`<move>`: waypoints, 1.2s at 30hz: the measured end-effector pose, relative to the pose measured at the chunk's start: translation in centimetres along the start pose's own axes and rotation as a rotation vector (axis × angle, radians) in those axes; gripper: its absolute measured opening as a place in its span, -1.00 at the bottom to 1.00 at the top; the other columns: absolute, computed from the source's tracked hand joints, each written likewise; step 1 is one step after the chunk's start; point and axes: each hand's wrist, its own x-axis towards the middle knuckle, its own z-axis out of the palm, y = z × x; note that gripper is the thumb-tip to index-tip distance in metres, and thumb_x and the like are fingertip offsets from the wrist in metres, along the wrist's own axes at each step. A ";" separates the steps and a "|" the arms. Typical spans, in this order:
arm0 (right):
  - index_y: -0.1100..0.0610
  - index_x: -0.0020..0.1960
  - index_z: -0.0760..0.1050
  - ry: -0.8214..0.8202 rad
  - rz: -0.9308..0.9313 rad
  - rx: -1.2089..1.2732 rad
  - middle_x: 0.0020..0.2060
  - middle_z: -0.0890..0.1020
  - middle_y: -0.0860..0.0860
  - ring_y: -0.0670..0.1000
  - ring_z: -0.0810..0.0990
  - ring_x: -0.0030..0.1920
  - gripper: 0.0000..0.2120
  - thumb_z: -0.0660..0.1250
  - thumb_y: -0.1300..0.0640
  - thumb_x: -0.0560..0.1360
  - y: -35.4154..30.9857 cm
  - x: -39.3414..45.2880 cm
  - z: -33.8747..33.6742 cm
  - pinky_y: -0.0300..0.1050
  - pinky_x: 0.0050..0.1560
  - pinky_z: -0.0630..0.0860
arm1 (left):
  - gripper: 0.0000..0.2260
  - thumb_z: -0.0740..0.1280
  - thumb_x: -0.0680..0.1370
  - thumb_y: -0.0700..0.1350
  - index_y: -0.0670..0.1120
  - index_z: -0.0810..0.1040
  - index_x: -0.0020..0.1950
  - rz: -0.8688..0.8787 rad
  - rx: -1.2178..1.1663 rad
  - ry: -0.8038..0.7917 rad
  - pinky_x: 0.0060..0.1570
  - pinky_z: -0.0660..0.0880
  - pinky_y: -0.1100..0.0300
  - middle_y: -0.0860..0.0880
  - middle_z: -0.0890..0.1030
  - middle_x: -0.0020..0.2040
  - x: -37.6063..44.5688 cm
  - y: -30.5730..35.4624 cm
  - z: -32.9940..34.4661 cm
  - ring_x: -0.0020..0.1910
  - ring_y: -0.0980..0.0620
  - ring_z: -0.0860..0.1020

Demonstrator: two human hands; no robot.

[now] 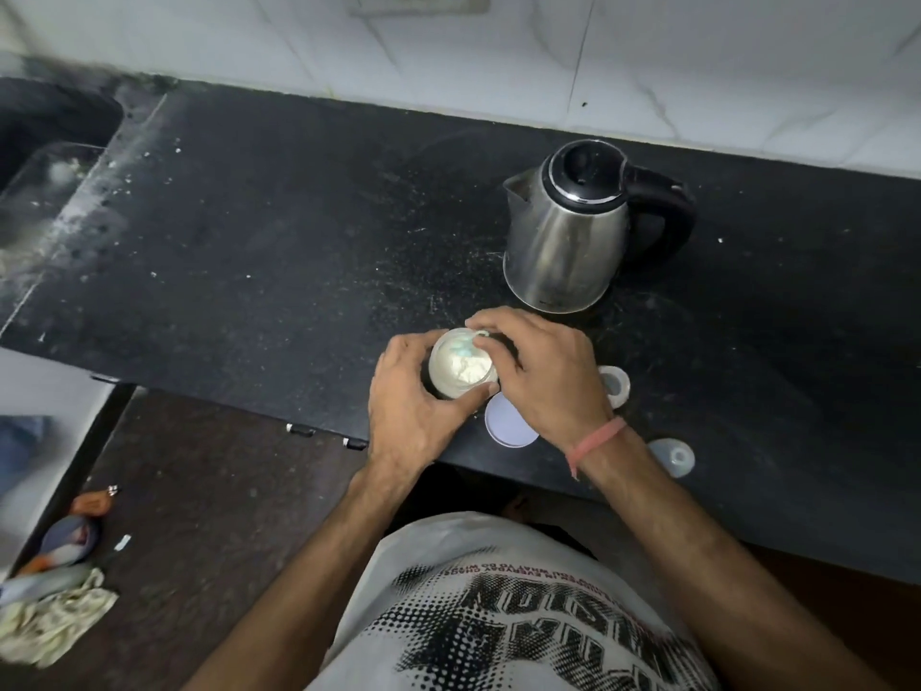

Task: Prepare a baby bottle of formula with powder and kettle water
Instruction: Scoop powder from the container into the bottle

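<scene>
An open powder jar (pixel 461 369) stands on the black counter (pixel 279 251) near its front edge, filled with white powder. My left hand (pixel 413 406) grips the jar's side. My right hand (pixel 538 376) reaches over the jar's rim, its fingertips pinching the handle of a pale blue scoop (pixel 471 341) that lies in the powder. The jar's round white lid (pixel 508 423) lies flat just under my right wrist. A steel kettle (pixel 573 236) with a black lid and handle stands behind the jar. A clear bottle part (pixel 615 386) peeks out right of my right hand, and a clear bottle cap (pixel 673 456) lies farther right.
A dark sink (pixel 50 157) sits at the counter's far left. White tiled wall (pixel 548 57) runs behind the counter. On the brown floor (pixel 199 516) at lower left lie a crumpled cloth (pixel 60 620) and slippers (pixel 75 536).
</scene>
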 end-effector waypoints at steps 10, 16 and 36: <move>-0.10 0.14 0.73 -0.370 0.084 -0.358 -0.08 0.80 -0.10 0.07 0.75 0.04 -0.75 0.52 0.22 0.58 -1.0 4.4 1.4 0.05 0.11 0.64 | -0.34 0.80 0.31 0.22 0.24 0.70 0.37 -0.059 -0.046 -0.018 0.14 0.70 0.05 0.23 0.62 0.22 0.4 -0.5 -0.1 0.17 0.23 0.69; -0.08 0.19 0.71 -0.445 0.087 -0.416 -0.03 0.78 -0.07 0.11 0.73 0.07 -0.74 0.55 0.19 0.57 -1.5 4.4 2.1 0.04 0.11 0.61 | -0.34 0.80 0.32 0.22 0.21 0.70 0.38 -0.067 -0.061 -0.007 0.14 0.72 0.02 0.22 0.62 0.23 0.4 -0.9 0.1 0.17 0.21 0.71; -0.07 0.26 0.73 0.008 0.283 0.013 0.11 0.76 -0.20 -0.35 0.58 -0.26 -0.75 0.54 0.05 0.59 1.0 -2.0 -2.1 -0.25 0.02 0.60 | -0.13 0.64 0.36 0.28 -0.03 0.56 0.60 0.176 0.198 -0.030 0.57 0.41 -0.18 0.01 0.59 0.50 0.5 2.1 1.9 0.62 -0.07 0.43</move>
